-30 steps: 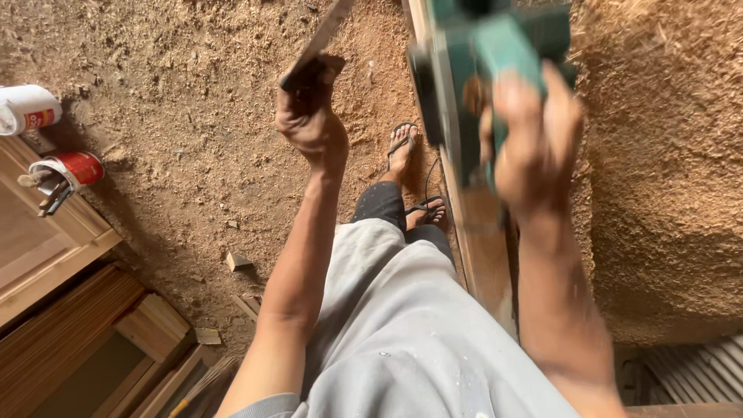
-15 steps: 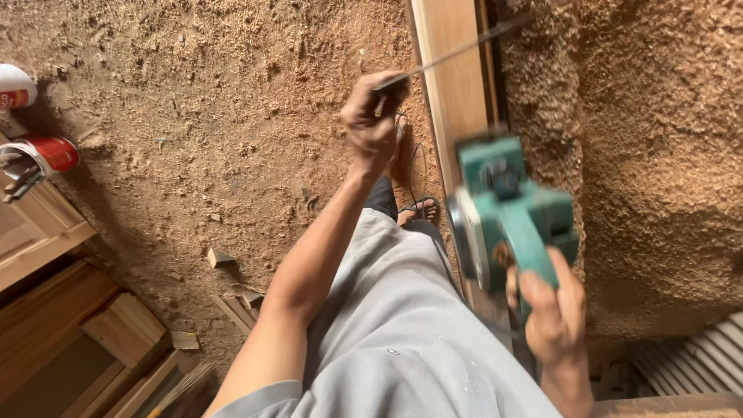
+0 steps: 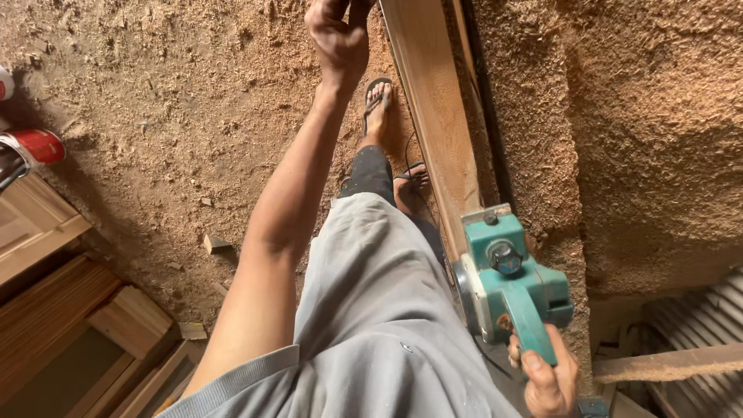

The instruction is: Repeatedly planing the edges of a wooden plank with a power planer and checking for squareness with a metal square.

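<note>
Nearest, at the bottom right: right hand [image 3: 548, 381] with its grip wrapped tight round the handle of a teal planer [image 3: 511, 279]. Planer resting on the near end of a long plank [image 3: 429, 116], body lined up with the plank's length, nose pointing away from the wearer, handle trailing back toward the hand. Round knob on top near the front; grey side plate on the left face, next to the grey shorts [image 3: 387, 325].

Plank running from the planer up and slightly left to the top edge, long axis near-vertical in view, narrow face up. Thin black cord [image 3: 409, 159] hanging down beside its left edge, past the feet. Dark strip along the plank's right edge, then a high bank of sawdust [image 3: 658, 139].

Further out: two feet in flip-flops [image 3: 378, 99] on the floor [image 3: 155, 116], itself thick with shavings. Small wood offcut [image 3: 215, 243] lying on it left of the leg.

Farthest, at the top edge: left hand [image 3: 339, 35] stretched out at arm's length, just left of the plank's far part, grip curled shut; fingertips cut off by the frame, so hard to tell what it holds.

Off to the left: red can [image 3: 35, 147] on its side, and stacked wooden frames [image 3: 70, 310] at the lower left.
</note>
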